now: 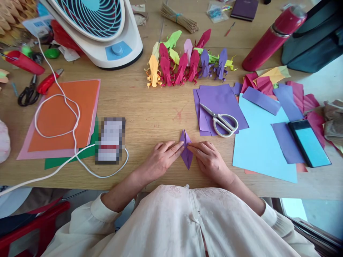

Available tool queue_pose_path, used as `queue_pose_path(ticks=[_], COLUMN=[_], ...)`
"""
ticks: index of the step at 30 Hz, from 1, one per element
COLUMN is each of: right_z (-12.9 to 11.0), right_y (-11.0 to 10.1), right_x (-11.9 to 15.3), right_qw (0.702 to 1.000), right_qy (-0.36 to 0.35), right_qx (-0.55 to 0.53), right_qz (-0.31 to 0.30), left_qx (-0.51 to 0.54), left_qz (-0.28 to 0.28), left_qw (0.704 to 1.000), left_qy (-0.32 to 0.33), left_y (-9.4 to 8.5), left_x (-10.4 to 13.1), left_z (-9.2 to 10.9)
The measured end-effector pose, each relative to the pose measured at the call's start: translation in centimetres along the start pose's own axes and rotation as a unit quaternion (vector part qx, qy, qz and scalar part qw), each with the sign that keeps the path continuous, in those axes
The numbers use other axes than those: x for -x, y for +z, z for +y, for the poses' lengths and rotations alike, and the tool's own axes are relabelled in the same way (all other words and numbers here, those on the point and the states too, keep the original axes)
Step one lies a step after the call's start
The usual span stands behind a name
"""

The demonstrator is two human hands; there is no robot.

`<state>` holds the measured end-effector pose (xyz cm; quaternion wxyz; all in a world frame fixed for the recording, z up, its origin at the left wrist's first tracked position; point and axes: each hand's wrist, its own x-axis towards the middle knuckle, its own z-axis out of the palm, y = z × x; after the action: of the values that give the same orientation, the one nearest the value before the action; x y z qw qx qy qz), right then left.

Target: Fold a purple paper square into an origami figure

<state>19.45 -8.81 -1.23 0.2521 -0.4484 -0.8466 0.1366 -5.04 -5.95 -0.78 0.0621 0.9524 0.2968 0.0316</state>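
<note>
folded paper (pixel 187 159) purple; flask (pixel 265 48) crimson; fan (pixel 131 44) white and blue

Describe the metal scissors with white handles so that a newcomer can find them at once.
From the tall red cylindrical bottle, look down and left to the stacked purple paper sheets. There rest the metal scissors; their white loops differ from the black-handled scissors at far left.

The wooden table (pixel 144 103) holds bright paper animals (pixel 182 67) — and white scissors (pixel 223 123) on purple paper (pixel 222 96).
</note>
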Motion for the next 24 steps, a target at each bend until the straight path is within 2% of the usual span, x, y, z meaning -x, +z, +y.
queue_pose_path(ticks=[4, 10, 18, 24], right_z=[0.4, 0.3, -0.1, -0.3], right_y=[0.0, -0.1, 0.1, 0.6], right_x=[0.1, 0.0, 0.4, 0.4], right_qw=[1.000, 0.998, 0.988, 0.986], right_qy=[-0.013, -0.040, -0.044, -0.034], right_qx=[-0.014, 0.043, 0.130, 0.149], right_qz=[-0.005, -0.020, -0.072, -0.070], left_qx=[0.024, 0.053, 0.057, 0.055], left_qz=[-0.016, -0.022, -0.044, -0.055], left_qw=[1.000, 0.998, 0.997, 0.997], left_qy=[0.009, 0.011, 0.002, -0.011], left_y=[0.0, 0.2, 0.5, 0.5], left_x=[0.1, 0.1, 0.4, 0.1], left_z=[-0.5, -1.2, -0.8, -0.5])
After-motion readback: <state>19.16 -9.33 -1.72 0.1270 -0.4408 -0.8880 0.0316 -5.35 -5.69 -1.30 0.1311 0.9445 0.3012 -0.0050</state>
